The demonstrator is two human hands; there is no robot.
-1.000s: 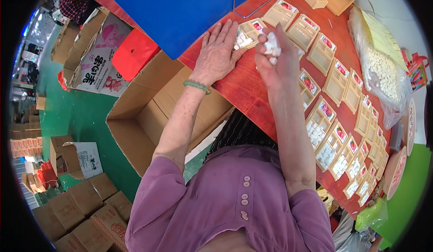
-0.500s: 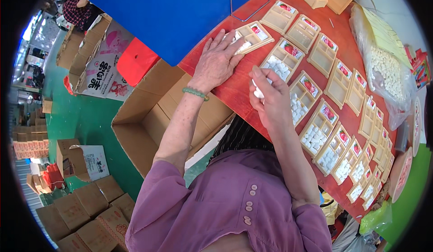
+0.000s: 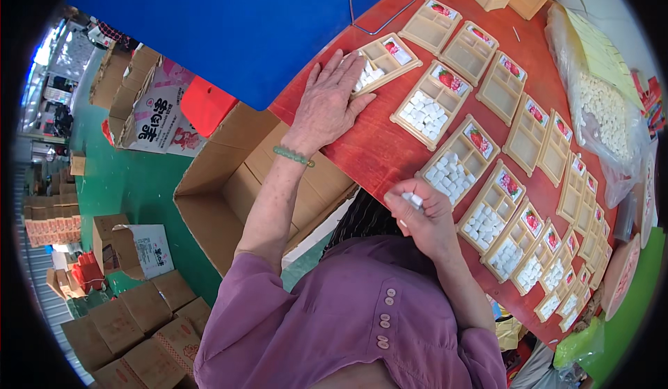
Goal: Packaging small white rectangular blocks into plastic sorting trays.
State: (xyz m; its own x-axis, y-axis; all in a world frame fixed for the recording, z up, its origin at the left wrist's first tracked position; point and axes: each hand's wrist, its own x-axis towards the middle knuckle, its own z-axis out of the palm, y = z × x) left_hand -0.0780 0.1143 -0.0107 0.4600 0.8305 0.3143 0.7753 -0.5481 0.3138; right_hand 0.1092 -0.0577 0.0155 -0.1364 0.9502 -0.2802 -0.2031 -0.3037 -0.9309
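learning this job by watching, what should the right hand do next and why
Perhaps bring the right hand to the tray under the left hand: the right hand holds white pieces, and similar ones lie in that tray, though its fill is partly hidden.

Black characters (image 3: 154, 130) on pale carton (image 3: 141, 105) left of open box (image 3: 219, 166), red print (image 3: 189, 351) on brown cartons (image 3: 110, 332) below-left, strawberry labels (image 3: 479, 141) on trays (image 3: 501, 88) rightward

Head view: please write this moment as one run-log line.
left hand: open, at part-filled tray | right hand: closed around white pieces | nearby: other trays on red table
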